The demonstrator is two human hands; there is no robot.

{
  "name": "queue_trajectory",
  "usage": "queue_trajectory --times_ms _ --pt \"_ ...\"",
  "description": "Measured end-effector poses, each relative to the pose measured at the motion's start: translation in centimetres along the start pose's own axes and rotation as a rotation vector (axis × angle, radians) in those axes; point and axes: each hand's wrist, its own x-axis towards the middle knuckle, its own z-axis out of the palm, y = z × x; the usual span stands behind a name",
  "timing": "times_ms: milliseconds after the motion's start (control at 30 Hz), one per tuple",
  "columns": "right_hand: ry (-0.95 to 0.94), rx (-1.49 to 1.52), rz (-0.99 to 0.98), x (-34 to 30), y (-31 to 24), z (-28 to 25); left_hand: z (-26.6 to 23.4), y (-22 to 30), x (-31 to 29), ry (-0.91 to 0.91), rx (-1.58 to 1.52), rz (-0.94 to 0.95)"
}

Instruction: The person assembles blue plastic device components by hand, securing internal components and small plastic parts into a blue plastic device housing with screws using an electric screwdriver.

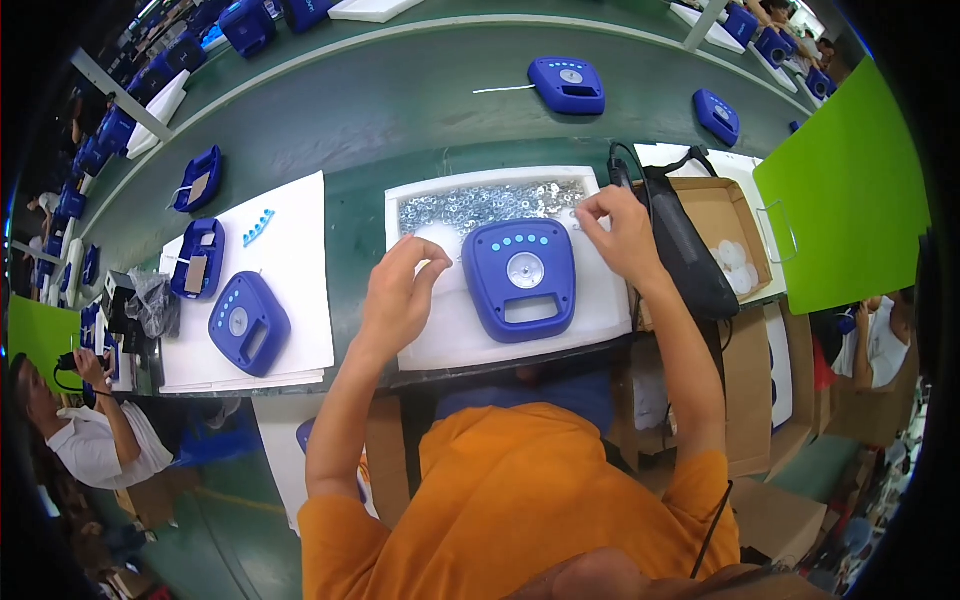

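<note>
A blue plastic housing lies face up on a white foam tray before me. It has a row of light-blue buttons, a round clear disc in the middle and a handle slot at its near end. Many small shiny metal pieces, which look like washers, lie behind it in the tray. Just left of the housing, my left hand is closed in a pinch. My right hand also pinches, above the tray's far right part beside the washers. Anything between either hand's fingertips is too small to make out.
At left, another blue housing and a strip of blue buttons lie on white sheets. A black power tool and a cardboard box with white discs stand at right. Further housings sit on the green conveyor belt.
</note>
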Motion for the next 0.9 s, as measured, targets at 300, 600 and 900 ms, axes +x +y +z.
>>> queue_trajectory --times_ms 300,600,900 --pt "-0.017 -0.114 -0.561 -3.0 -6.5 1.7 1.8 1.1 1.2 -0.005 0.048 0.092" --pt "-0.061 -0.186 -0.666 -3.2 -6.2 1.8 3.8 1.4 2.5 -0.010 0.069 0.158" --pt "0.098 -0.084 -0.454 -4.6 -4.9 0.4 7.6 2.2 4.1 -0.160 0.457 0.473"
